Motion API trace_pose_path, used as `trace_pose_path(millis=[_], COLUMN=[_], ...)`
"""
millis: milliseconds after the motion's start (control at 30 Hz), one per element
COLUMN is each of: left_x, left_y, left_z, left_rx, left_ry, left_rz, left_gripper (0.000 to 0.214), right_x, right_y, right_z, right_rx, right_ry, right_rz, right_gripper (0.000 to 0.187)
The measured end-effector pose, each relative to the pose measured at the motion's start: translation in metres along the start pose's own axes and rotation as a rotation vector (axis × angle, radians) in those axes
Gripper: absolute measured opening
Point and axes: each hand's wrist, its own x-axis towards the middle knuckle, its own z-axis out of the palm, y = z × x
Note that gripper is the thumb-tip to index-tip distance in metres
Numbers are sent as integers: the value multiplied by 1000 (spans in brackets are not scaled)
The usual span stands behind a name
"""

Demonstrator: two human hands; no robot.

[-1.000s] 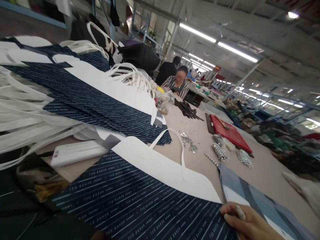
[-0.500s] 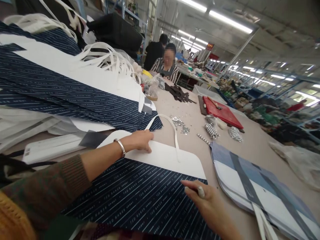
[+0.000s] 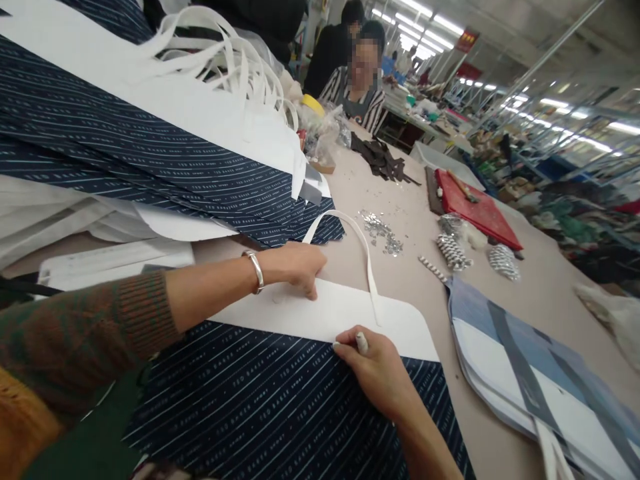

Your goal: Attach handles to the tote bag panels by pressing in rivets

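Observation:
A navy striped fabric piece (image 3: 270, 393) with printed lettering lies before me, with a white panel (image 3: 400, 320) along its upper edge. A white strap (image 3: 367, 250) arches over that panel's far side, its right end resting on the white. My left hand (image 3: 300, 267) is at the strap's left end, its fingers bent down onto the panel; whatever lies under them is hidden. Over the line where white meets navy, my right hand (image 3: 373, 367) is closed around a whitish pen-like tool (image 3: 361, 343). Only its rounded upper end shows; the tip is hidden.
Stacked navy pieces (image 3: 200, 180) with white straps (image 3: 235, 60) fill the left. Small metal bits (image 3: 383, 233) lie scattered beyond my hands. To the right are a blue-and-white stack (image 3: 530, 360), striped cord bundles (image 3: 453, 250) and a red folder-like item (image 3: 475, 210). A person (image 3: 355, 100) sits across the table.
My right hand has moved left and up, from the navy fabric's right side to the white panel's lower edge. My left hand stays by the strap's left end. The camera view has shifted.

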Motion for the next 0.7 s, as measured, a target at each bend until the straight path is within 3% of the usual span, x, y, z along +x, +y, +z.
trace_pose_path(millis=[200, 300, 433, 600, 700], left_x=[2, 12, 26, 33, 32], left_y=[3, -1, -4, -6, -4], left_z=[-3, -4, -6, -7, -7], left_rx=[-24, -80, -215, -532, -698], left_ry=[-66, -131, -301, -642, -778], left_rz=[27, 119, 249, 219, 205], left_gripper=[49, 43, 29, 33, 31], right_x=[-2, -4, -6, -7, -8], right_y=[11, 13, 12, 11, 11], right_z=[-5, -5, -4, -1, 1], right_rx=[-10, -11, 6, 25, 27], right_ry=[-45, -71, -91, -94, -88], right_rz=[51, 64, 59, 36, 26], right_gripper=[12, 13, 15, 16, 16])
